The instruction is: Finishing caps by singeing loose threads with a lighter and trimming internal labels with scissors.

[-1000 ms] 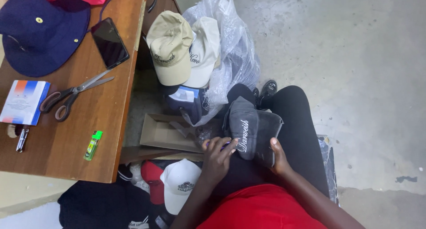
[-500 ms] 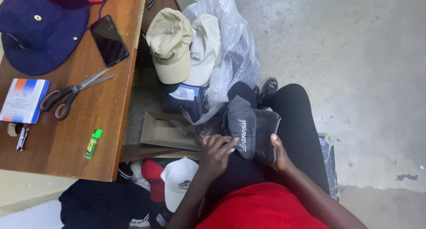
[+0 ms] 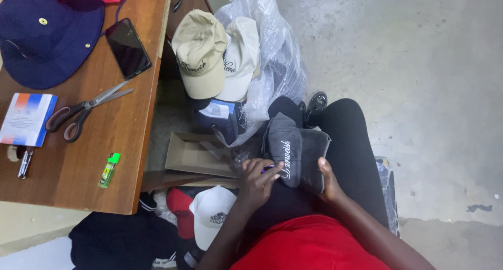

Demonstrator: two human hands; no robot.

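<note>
A dark grey cap (image 3: pixel 294 150) with white stitched lettering rests on my lap. My right hand (image 3: pixel 327 177) holds its right side from below. My left hand (image 3: pixel 258 178) pinches a small purple tool (image 3: pixel 268 168) against the cap's lettered front. Black trousers and a red top fill the lower part of the view.
A wooden table (image 3: pixel 78 165) at the left carries a navy hat (image 3: pixel 44 37), a phone (image 3: pixel 128 48), scissors (image 3: pixel 84 108), a small box (image 3: pixel 26 118) and a green lighter (image 3: pixel 109 170). Two beige caps (image 3: pixel 212 58) sit on a plastic bag (image 3: pixel 277 65). An open cardboard box (image 3: pixel 196 155) and more caps lie below.
The cap and both hands stay almost in place on my lap. My left hand's fingers have shifted slightly against the lettering.
</note>
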